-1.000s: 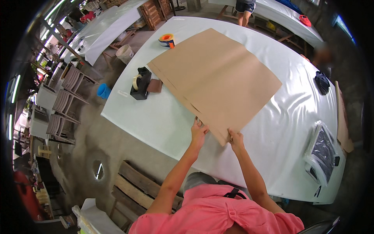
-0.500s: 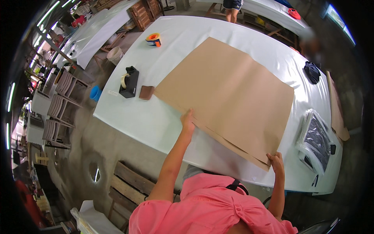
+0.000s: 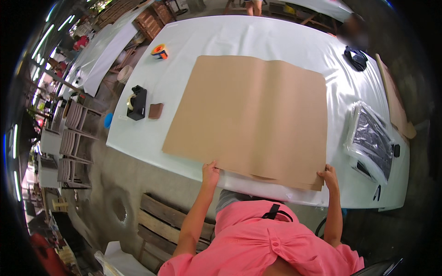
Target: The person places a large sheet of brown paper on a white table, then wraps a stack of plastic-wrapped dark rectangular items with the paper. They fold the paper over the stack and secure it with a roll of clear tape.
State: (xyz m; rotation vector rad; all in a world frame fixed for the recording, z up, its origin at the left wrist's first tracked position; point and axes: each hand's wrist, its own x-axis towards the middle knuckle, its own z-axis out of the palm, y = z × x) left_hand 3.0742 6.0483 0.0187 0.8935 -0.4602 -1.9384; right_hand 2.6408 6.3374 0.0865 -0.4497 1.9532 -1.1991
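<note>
Large sheets of brown kraft paper (image 3: 244, 115) lie stacked on the table, with a soft raised fold running through them right of the middle. The near edges are slightly out of line, so a lower sheet shows. My left hand (image 3: 211, 173) pinches the near edge, left of the middle. At the near right corner my right hand (image 3: 328, 176) grips the paper between thumb and fingers. Left of the paper are a small brown block (image 3: 155, 111) and a black tape dispenser (image 3: 137, 103) with a roll of tape in it.
The table (image 3: 133, 138) has a white plastic cover. An orange tape roll (image 3: 159, 51) sits at the far left. On the right lie a clear plastic package with dark contents (image 3: 369, 138) and a black bundle (image 3: 356, 59). A wooden bench (image 3: 161, 216) stands near my left side.
The kraft paper has turned clockwise, its near edge now closer to level with the table's front. Both hands kept hold; my left hand moved nearer to me and left. The view also shifted.
</note>
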